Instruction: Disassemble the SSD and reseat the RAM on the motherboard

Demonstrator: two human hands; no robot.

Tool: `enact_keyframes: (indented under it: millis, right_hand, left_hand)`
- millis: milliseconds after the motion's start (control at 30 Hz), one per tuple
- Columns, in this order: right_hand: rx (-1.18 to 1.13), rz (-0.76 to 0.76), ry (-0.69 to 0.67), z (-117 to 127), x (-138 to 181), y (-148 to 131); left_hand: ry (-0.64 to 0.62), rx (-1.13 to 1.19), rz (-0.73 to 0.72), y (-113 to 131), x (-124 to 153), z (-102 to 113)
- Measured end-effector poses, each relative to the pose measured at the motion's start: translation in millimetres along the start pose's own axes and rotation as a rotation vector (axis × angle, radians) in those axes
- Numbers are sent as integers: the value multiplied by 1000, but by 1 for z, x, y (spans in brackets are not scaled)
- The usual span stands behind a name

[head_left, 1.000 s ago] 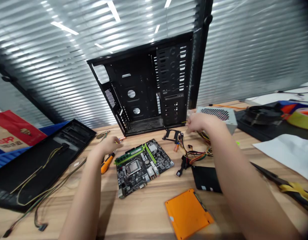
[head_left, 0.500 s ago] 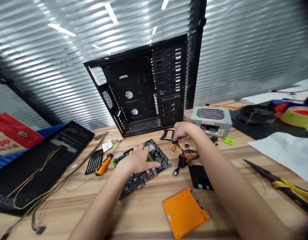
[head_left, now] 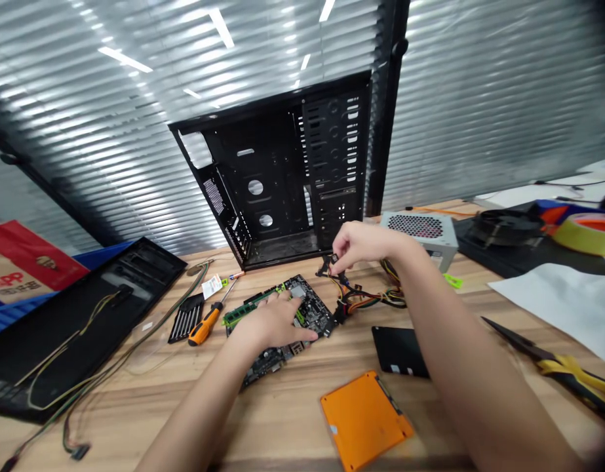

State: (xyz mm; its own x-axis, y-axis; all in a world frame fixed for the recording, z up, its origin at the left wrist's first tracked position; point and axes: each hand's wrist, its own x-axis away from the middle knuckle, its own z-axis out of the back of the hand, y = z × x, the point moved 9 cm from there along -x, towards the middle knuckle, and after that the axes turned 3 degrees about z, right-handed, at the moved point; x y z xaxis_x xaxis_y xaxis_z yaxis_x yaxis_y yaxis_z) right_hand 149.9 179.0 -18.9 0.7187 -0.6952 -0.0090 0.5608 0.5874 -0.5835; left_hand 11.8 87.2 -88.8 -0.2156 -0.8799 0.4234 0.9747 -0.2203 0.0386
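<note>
A motherboard (head_left: 309, 303) with green memory sticks lies flat on the wooden table (head_left: 282, 419). My left hand (head_left: 270, 321) rests palm down on it, fingers spread. Just right of the board, my right hand (head_left: 364, 242) is raised and pinches a black connector on a bundle of coloured cables (head_left: 371, 298). Those cables run back to the grey power supply (head_left: 423, 229). An empty black computer case (head_left: 287, 177) stands open behind the board.
An orange drive (head_left: 364, 416) and a black drive (head_left: 398, 351) lie near the front. An orange-handled screwdriver (head_left: 206, 321) and a bit set (head_left: 184, 318) lie left. A black side panel (head_left: 71, 314) with wires sits far left; pliers (head_left: 562, 367), paper and tape sit right.
My left hand left the screwdriver and settled on the motherboard. My right hand came from the power supply, took hold of a cable connector and lifted it, dragging the cable bundle up.
</note>
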Motion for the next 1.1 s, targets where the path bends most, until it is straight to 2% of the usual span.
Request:
enact_keyframes:
  millis: [167, 333, 567, 667, 867, 1000, 1100]
  right_hand:
    - [118, 47, 92, 14, 12, -26]
    - [182, 48, 209, 30, 22, -32]
    - [327, 52, 524, 60, 31, -30]
    - [433, 60, 611, 65, 31, -34]
    - [516, 83, 660, 61, 24, -30]
    - [457, 94, 630, 54, 16, -18]
    - [378, 110, 681, 54, 12, -9]
  left_hand:
    - [10, 8, -13, 3, 2, 0]
    - [27, 8, -24, 4, 3, 0]
    - [-27, 11, 1, 3, 2, -1]
    - [-32, 16, 1, 1, 0, -2]
    - [-20, 17, -8, -1, -2, -4]
    - [-11, 15, -19, -1, -1, -2]
    - [-28, 22, -7, -2, 1, -1]
